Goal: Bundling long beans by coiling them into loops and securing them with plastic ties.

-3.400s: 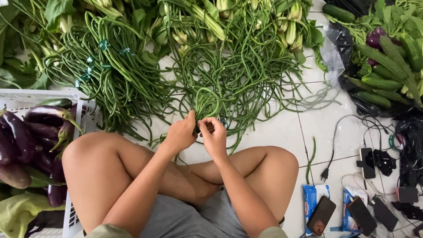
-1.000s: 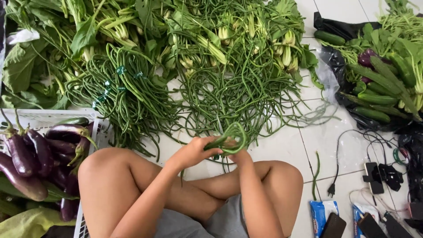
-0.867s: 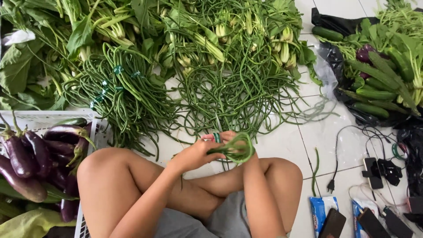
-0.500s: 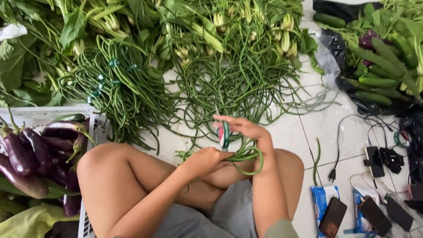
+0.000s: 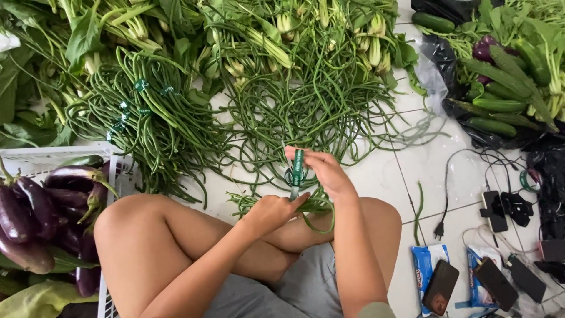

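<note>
I sit cross-legged on a white tiled floor. My left hand (image 5: pixel 272 210) grips a small bundle of long green beans (image 5: pixel 315 206) lying across my lap. My right hand (image 5: pixel 323 172) holds a strip of green tape (image 5: pixel 297 171) stretched upright from the bundle, pinched at its top end. A large loose pile of long beans (image 5: pixel 312 100) spreads on the floor just beyond my hands. To its left lie tied bean bundles (image 5: pixel 150 118) with green bands.
A white crate (image 5: pixel 47 156) of purple eggplants (image 5: pixel 35 206) stands at my left knee. Leafy greens (image 5: pixel 265 29) line the far side. Cucumbers (image 5: pixel 500 88) lie on black plastic at the upper right. Phones, chargers and cables (image 5: pixel 500 206) sit at the right.
My hands pulled a looped handful of beans from the pile toward my lap. The right hand then rose with the green tape, and the left hand shifted its grip onto the bundle.
</note>
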